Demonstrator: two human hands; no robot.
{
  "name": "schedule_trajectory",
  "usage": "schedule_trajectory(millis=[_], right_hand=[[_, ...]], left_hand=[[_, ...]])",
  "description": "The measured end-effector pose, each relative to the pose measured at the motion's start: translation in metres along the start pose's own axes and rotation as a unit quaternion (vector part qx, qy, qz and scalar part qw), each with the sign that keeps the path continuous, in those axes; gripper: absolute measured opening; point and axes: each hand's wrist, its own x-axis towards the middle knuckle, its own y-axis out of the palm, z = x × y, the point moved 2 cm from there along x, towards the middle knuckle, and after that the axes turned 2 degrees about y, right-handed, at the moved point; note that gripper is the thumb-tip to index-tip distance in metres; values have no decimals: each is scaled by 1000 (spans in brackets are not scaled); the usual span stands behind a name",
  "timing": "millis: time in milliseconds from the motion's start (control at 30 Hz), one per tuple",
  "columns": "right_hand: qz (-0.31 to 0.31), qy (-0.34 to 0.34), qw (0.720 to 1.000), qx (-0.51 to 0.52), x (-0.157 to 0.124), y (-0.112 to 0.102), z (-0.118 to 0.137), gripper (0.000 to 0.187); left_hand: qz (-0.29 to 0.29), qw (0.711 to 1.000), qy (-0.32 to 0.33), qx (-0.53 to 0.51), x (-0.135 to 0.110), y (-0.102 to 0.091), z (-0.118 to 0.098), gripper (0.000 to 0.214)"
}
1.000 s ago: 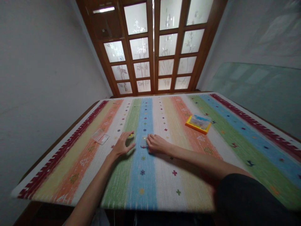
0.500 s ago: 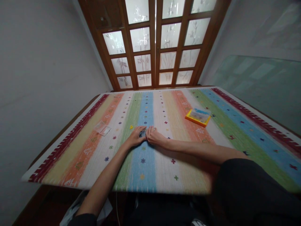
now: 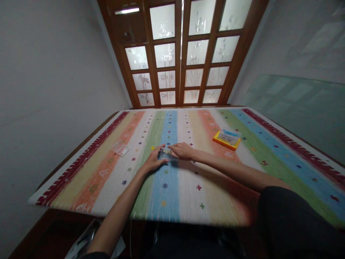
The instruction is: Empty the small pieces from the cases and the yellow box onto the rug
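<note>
Striped cloth, 2 loose items, door behind.

Table covered by a multicolour striped cloth with small cross and star motifs, dark red borders at left and right. Far right on the cloth: a flat yellow-edged box, lying tilted. Far left: a clear plastic piece, flat on the orange stripe. Beyond the far edge, a wooden double door with frosted panes. Glass sheet leans against the right wall.

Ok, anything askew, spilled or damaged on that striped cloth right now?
Nothing stands out. Both hands, left hand and right hand, hold a small clear case flat on the striped cloth. The yellow box and clear lid lie apart, intact; nothing spilled.
</note>
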Motion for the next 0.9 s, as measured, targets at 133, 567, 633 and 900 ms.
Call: schedule_trajectory(millis=[133, 567, 633, 900], right_hand=[[-91, 23, 989, 118, 24, -7, -18, 31], [-111, -51, 979, 164, 113, 15, 10, 52], [-105, -49, 980, 161, 120, 18, 10, 59], [-113, -35, 979, 168, 116, 34, 2, 64]], left_hand=[[-26, 998, -14, -62, -1, -24, 3, 76], [-120, 989, 15, 89, -9, -103, 38, 70], [-122, 984, 24, 125, -11, -105, 41, 68], [-104, 971, 58, 206, -14, -94, 51, 68]])
